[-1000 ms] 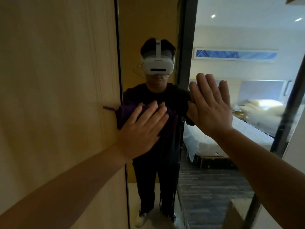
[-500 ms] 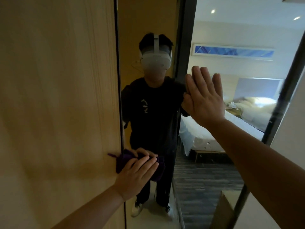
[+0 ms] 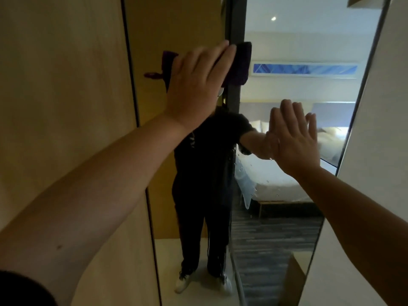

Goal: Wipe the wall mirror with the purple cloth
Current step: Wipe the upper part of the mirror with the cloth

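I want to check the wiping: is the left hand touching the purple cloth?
Touching. The head view shows the left hand pressed flat over the purple cloth against the mirror.

Hidden behind the left hand (image 3: 196, 85): the middle of the purple cloth (image 3: 239, 62) and the reflected head. Cut off at the frame's edges: both forearms (the mirror's (image 3: 287, 239) top too). Motion-blurred: the left fingertips.
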### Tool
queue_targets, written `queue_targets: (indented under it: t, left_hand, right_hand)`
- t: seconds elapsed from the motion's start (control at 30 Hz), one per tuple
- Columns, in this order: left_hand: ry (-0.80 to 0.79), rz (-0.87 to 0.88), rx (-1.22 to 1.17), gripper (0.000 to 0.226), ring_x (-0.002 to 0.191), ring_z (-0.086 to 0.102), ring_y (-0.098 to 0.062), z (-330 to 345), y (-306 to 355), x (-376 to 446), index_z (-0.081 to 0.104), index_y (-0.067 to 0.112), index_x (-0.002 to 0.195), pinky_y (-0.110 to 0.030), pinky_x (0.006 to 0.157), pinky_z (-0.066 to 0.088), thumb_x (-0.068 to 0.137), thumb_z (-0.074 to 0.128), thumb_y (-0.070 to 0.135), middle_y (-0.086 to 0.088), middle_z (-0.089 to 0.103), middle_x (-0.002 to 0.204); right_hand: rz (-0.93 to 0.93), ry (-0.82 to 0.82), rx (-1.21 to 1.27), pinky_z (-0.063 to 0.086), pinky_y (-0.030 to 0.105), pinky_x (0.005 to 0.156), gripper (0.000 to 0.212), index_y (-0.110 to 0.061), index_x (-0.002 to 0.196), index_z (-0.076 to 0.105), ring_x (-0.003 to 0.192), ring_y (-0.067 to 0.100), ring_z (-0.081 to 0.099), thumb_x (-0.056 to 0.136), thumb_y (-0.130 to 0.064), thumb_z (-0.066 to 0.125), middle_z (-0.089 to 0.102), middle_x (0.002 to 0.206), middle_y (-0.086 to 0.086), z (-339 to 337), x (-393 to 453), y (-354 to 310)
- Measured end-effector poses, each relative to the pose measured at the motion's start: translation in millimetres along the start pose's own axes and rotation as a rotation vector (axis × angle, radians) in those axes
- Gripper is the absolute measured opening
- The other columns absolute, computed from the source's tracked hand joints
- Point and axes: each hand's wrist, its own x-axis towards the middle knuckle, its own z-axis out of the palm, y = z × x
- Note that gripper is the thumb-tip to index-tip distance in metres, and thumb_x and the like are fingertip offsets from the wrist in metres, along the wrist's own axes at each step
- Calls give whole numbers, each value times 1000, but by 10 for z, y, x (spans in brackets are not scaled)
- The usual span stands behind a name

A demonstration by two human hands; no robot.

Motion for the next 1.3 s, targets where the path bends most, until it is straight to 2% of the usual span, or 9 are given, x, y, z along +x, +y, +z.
queue_targets:
  t: [0.1,0.23,0.47,0.6,0.73,0.9,1.07,1.17,1.3]
  left_hand:
    - [-144,29,38,50,131,47,-32,251,79,-20,46,11,145,-47,103,39,96,54,18,-12,48,148]
    - [-292,126,56,58,148,27,-33,392,338,-604,33,10,153,-56,119,21,103,49,35,-14,30,160]
    - [-235,139,-46,42,142,39,-32,321,757,-1568,52,14,143,-51,113,33,102,53,22,-11,41,154]
    - [-322,172,-91,43,140,42,-30,247,953,-2153,49,18,145,-48,112,33,102,48,19,-9,43,153]
    - [-354,208,-124,38,132,50,-25,155,1056,-2548,53,21,142,-43,107,38,105,45,19,-6,50,148]
    - [-377,177,-149,34,112,59,-23,64,1141,-2572,61,23,133,-39,93,43,103,49,14,-5,61,131]
    - [-480,179,-202,34,106,63,-27,-117,1223,-2739,63,19,130,-40,90,43,100,49,9,-8,63,123]
    - [-368,93,-207,38,109,58,-30,-100,1171,-2267,58,17,133,-43,90,42,97,52,7,-10,57,127]
    - [-127,17,-164,38,113,54,-33,143,982,-1063,58,13,135,-48,90,43,97,56,6,-13,59,127]
  right_hand:
    - [2,5,34,-6,51,122,65,-14,158,10,152,26,-11,104,-51,9,-9,164,6,20,10,-10]
    - [-14,76,64,-2,53,122,61,-12,157,17,153,32,0,105,-46,19,6,165,12,93,8,19]
    - [-37,154,77,4,59,121,63,-16,156,0,151,38,5,106,-39,29,4,165,14,223,17,16]
    - [-24,143,82,4,60,121,66,-14,157,2,151,38,4,106,-36,36,5,165,15,231,24,23]
    - [-16,144,76,6,60,120,60,-13,158,10,151,38,5,106,-38,27,9,165,15,222,21,22]
    - [-8,109,83,4,59,121,60,-13,158,10,152,36,2,107,-37,29,6,165,14,168,33,4]
    - [-67,75,122,5,57,122,60,-11,157,14,152,34,0,106,-37,31,5,165,13,138,-146,87]
    - [-89,89,154,1,52,123,60,-13,158,13,153,29,-4,106,-40,27,3,165,11,58,-185,205]
    - [47,75,121,-16,38,121,62,-17,158,0,151,21,-14,107,-44,22,-5,165,9,-83,-111,461]
